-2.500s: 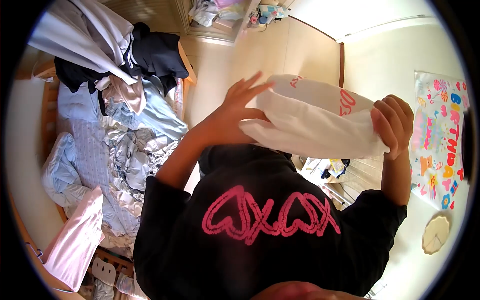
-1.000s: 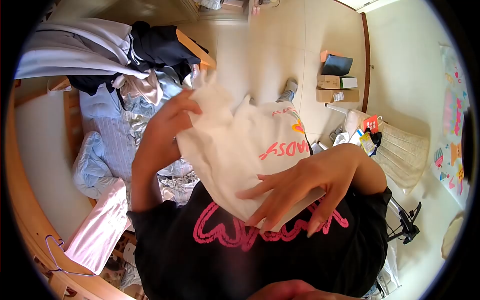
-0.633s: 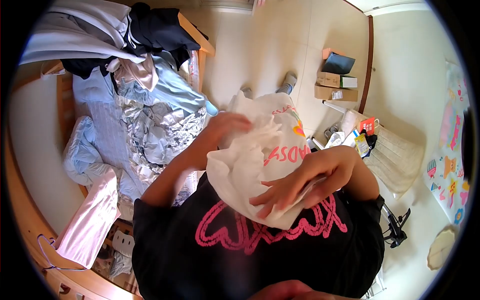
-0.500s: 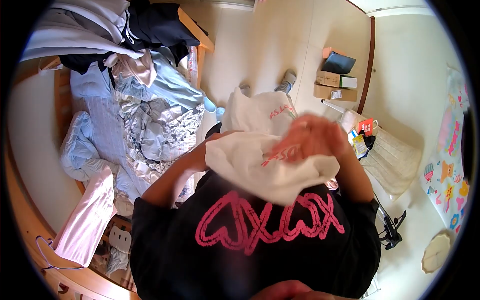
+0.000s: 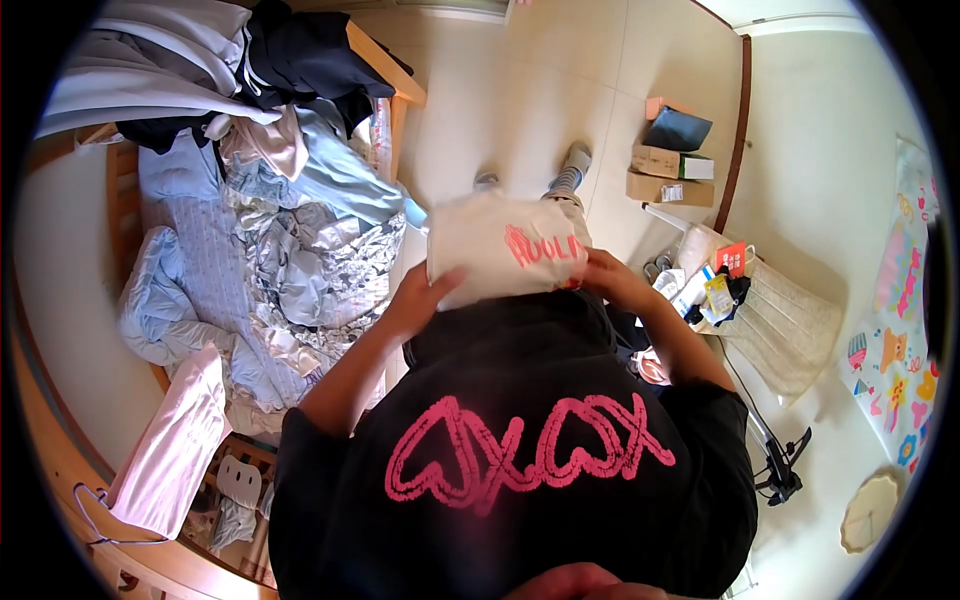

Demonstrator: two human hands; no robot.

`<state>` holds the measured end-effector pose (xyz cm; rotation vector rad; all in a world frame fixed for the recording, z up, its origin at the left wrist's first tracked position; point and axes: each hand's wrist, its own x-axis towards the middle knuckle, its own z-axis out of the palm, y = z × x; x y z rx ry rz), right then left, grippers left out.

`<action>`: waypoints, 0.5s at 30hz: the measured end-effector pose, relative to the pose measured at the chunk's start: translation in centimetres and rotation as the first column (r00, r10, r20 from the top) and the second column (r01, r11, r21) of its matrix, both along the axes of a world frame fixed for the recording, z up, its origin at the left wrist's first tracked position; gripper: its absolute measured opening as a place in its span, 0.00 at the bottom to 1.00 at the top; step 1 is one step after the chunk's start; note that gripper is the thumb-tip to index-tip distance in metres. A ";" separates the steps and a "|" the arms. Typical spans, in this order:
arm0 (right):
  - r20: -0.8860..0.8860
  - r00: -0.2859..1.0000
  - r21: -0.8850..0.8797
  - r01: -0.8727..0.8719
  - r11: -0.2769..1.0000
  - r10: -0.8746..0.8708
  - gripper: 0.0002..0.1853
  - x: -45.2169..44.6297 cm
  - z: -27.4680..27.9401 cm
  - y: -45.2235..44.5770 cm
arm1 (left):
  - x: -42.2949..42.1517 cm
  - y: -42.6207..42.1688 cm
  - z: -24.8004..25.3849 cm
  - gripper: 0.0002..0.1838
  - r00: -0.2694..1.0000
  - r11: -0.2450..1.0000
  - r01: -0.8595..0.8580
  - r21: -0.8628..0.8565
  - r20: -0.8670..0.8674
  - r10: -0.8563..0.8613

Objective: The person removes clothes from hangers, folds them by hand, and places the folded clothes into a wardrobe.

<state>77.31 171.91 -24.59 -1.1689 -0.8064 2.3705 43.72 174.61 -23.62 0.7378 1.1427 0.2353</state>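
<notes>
A white cloth with red lettering, folded into a compact bundle, is held up in front of my waist. My left hand grips its left edge, fingers partly hidden and a little blurred. At the right edge my right hand has its fingers wrapped on the cloth near the lettering. Below the bundle is the black shirt I wear, with pink hearts and crosses.
A bed heaped with clothes stands at the left, a pink garment on a hanger below it. At the right are stacked boxes, a cream chair with small items, and a black stand.
The cloth has gone from a loose, draped shape to a smaller folded bundle. My right hand has moved from over the cloth to its right edge, and my left hand now shows at its left edge.
</notes>
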 end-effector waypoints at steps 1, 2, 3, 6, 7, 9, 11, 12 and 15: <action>0.121 0.990 0.075 -0.079 0.994 0.069 0.30 -0.8 0.3 0.8 | 0.4 0.4 -0.9 0.29 0.997 0.997 -0.077 -0.011 0.013 0.077; 0.154 0.987 0.140 0.034 0.990 -0.056 0.20 -1.7 0.2 1.4 | 0.8 0.9 -2.0 0.29 0.988 0.988 -0.153 -0.024 0.025 0.154; 0.229 0.971 0.203 0.025 0.979 -0.073 0.20 -2.2 -0.2 2.0 | 1.1 1.6 -2.9 0.29 0.973 0.973 -0.227 -0.037 0.038 0.228; 0.338 0.905 0.378 0.122 0.918 -0.259 0.18 -3.5 -1.9 3.6 | 2.6 4.8 -2.9 0.29 0.946 0.942 -0.322 -0.095 0.015 0.325; 0.380 0.894 0.282 0.131 0.950 -0.236 0.17 -3.3 -3.5 3.6 | 2.4 5.2 -4.5 0.28 0.949 0.943 -0.315 -0.102 -0.003 0.317; 0.452 0.875 0.085 0.153 0.985 -0.175 0.14 -3.5 -7.7 3.2 | 1.9 5.9 -7.7 0.29 0.983 0.952 -0.140 -0.270 -0.150 0.102; 0.683 0.708 -0.215 -0.042 0.976 0.181 0.18 -3.9 -9.6 2.4 | 0.7 4.1 -13.5 0.30 0.985 0.884 0.028 -0.467 -0.138 -0.104; 0.698 0.664 -0.204 -0.173 0.963 0.268 0.22 -3.7 -11.4 1.2 | 1.3 4.0 -11.8 0.31 0.947 0.869 0.157 -0.470 -0.177 -0.267; 0.696 0.566 -0.200 -0.440 0.876 0.443 0.32 -3.0 -12.5 0.2 | 1.2 3.3 -15.5 0.36 0.861 0.828 0.332 -0.451 -0.214 -0.462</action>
